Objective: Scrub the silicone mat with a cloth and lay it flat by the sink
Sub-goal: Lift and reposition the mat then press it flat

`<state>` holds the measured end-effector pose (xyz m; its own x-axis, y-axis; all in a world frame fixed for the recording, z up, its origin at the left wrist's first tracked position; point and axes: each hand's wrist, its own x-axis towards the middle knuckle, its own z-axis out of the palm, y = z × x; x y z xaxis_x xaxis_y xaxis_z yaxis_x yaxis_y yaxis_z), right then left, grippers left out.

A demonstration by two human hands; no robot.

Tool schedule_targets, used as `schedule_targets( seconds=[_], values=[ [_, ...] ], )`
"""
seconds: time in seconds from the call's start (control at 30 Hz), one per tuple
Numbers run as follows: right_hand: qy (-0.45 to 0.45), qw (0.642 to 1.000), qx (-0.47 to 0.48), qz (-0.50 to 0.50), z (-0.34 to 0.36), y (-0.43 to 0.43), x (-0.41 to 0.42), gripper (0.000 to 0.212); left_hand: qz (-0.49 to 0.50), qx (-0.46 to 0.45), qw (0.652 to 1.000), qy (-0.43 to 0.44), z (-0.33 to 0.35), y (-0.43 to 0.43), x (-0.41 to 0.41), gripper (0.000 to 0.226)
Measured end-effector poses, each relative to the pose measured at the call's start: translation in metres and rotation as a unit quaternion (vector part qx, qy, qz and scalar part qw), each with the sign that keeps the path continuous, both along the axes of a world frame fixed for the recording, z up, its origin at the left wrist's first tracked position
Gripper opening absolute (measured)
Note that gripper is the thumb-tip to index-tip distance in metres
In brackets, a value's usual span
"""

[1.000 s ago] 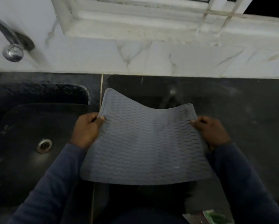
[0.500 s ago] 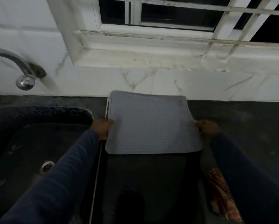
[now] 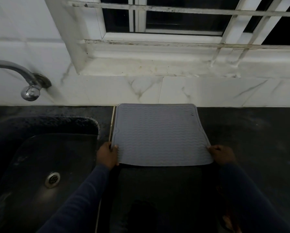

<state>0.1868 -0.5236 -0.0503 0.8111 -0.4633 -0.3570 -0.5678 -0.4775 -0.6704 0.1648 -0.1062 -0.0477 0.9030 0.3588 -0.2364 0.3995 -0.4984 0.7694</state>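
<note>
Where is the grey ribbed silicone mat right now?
The grey ribbed silicone mat lies on the dark counter right of the sink, its far edge at the tiled wall.

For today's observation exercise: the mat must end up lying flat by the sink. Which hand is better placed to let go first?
Neither clearly. The left hand and right hand each pinch a near corner of the mat, whose far edge reaches the wall on the counter beside the sink. Releasing together seems best.

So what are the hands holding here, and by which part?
The grey ribbed silicone mat, by its two near corners: the left hand pinches the near-left corner, the right hand the near-right.
</note>
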Motion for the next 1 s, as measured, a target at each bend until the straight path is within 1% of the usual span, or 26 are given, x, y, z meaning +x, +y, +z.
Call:
schedule_targets(
  seconds=[0.1, 0.17, 0.27, 0.4, 0.53, 0.63, 0.8, 0.9, 0.93, 0.97, 1.0],
  values=[
    [-0.013, 1.0, 0.003, -0.024, -0.002, -0.001, -0.005, 0.027, 0.003, -0.031, 0.999, -0.007, -0.007, 0.001, -0.008, 0.025],
    [-0.021, 0.999, 0.005, -0.038, -0.003, -0.003, -0.006, 0.028, 0.004, -0.03, 0.999, -0.011, -0.008, 0.003, -0.008, 0.025],
    [0.004, 1.0, -0.016, -0.021, -0.004, -0.003, -0.005, 0.03, 0.011, -0.051, 0.999, 0.01, -0.01, 0.002, -0.011, 0.022],
    [0.017, 0.999, -0.014, -0.027, -0.003, -0.005, -0.004, 0.031, 0.009, -0.045, 0.999, 0.004, -0.01, -0.002, -0.013, 0.021],
    [0.03, 0.999, -0.024, -0.018, -0.002, -0.006, -0.006, 0.034, 0.006, -0.027, 1.0, 0.014, -0.012, 0.003, -0.015, 0.029],
    [0.034, 0.999, -0.033, -0.024, -0.004, -0.006, -0.007, 0.035, -0.002, -0.021, 1.0, 0.013, -0.012, 0.003, -0.015, 0.027],
    [0.026, 0.999, -0.02, -0.028, -0.004, -0.007, -0.009, 0.034, -0.002, -0.031, 0.999, 0.009, -0.014, 0.002, -0.02, 0.027],
    [0.03, 0.999, -0.023, -0.029, -0.002, -0.005, -0.008, 0.031, 0.017, -0.041, 0.999, 0.009, -0.012, 0.002, -0.02, 0.035],
    [0.033, 0.999, -0.02, -0.039, -0.003, -0.005, -0.007, 0.03, 0.02, -0.035, 0.999, 0.013, -0.011, 0.003, -0.02, 0.037],
    [0.04, 0.998, -0.02, -0.049, -0.002, -0.004, -0.007, 0.029, 0.015, -0.01, 1.0, 0.018, -0.011, 0.005, -0.021, 0.039],
    [0.05, 0.997, -0.035, -0.053, 0.001, -0.001, -0.006, 0.028, 0.0, 0.045, 0.999, 0.026, -0.011, 0.009, -0.022, 0.04]
  ],
)
